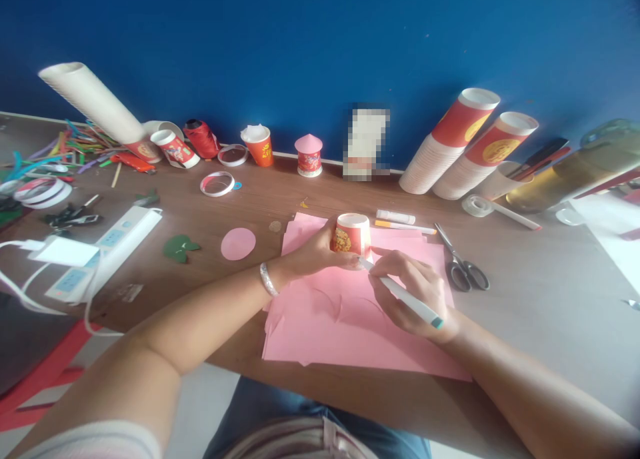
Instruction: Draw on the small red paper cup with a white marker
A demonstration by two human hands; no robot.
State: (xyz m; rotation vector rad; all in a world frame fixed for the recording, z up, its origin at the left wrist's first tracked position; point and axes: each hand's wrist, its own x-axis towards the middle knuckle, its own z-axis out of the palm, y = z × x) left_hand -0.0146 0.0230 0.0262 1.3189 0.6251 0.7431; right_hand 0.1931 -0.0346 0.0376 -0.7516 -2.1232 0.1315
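A red and white paper cup (353, 236) stands upside down on a stack of pink paper (320, 332). My left hand (327, 249) grips the cup from its left side, thumb across the lower front. In my right hand (413, 289) is a white marker (407, 300) with a green end, held like a pen. Its tip points at the cup's lower rim; whether it touches the paper I cannot tell. Behind the cup lie a marker cap (395, 216) and an orange-white pen (405, 227). Black-handled scissors (463, 266) rest right of the paper.
Tall stacks of paper cups (445, 142) lean at the back right beside a tape roll (477, 206). A pink-roofed cup (309, 156) stands at the back. Left are a pink disc (239, 244), a green paper piece (180, 248) and a power strip (107, 252) with cables.
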